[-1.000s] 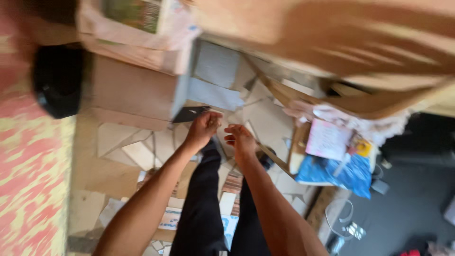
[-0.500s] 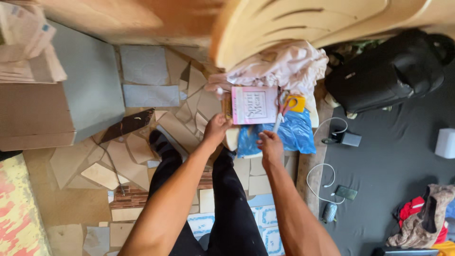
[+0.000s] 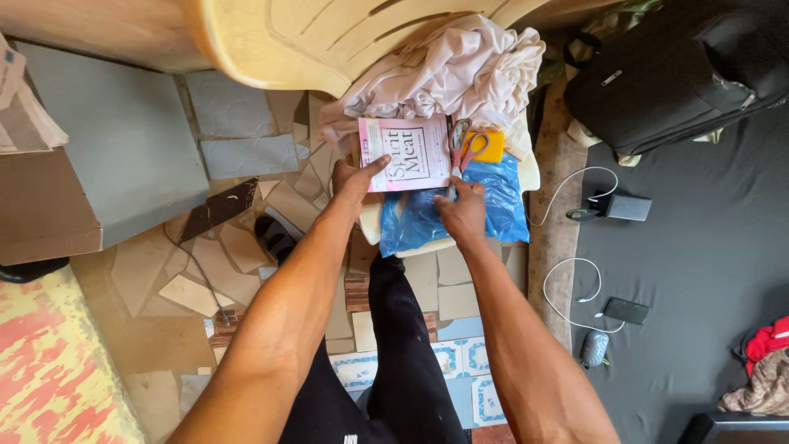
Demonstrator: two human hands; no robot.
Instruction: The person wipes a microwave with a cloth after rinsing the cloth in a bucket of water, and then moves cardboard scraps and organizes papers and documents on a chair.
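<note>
Nearest, the person's black-trousered legs (image 3: 394,362) stand on the patchwork stone-tiled floor (image 3: 189,288), with both bare forearms reaching away. The left hand (image 3: 355,177) rests on the near left corner of the thin pink paperback booklet (image 3: 404,154), thumb stretched across the cover and the other fingers at the edge; whether it pinches the booklet or only presses it down cannot be told. The right hand (image 3: 462,210) lies knuckles-up on the crumpled blue plastic bag (image 3: 448,210), its fingertips at the blade tips of the orange-handled scissors (image 3: 460,148), and its grip is not visibly clenched on anything. Booklet, bag and scissors all lie on the seat of a cream plastic chair (image 3: 526,177). The booklet looks light and floppy, best taken by the spine or a corner between thumb and fingers; the bag is slick, so things on it may slide. The scissors are stiff and sharp at the tip, safer taken by the handle loops, which lie beside a yellow block (image 3: 491,146). Beyond is a heap of pale crumpled cloth (image 3: 448,70), and far right a black suitcase (image 3: 674,70).
</note>
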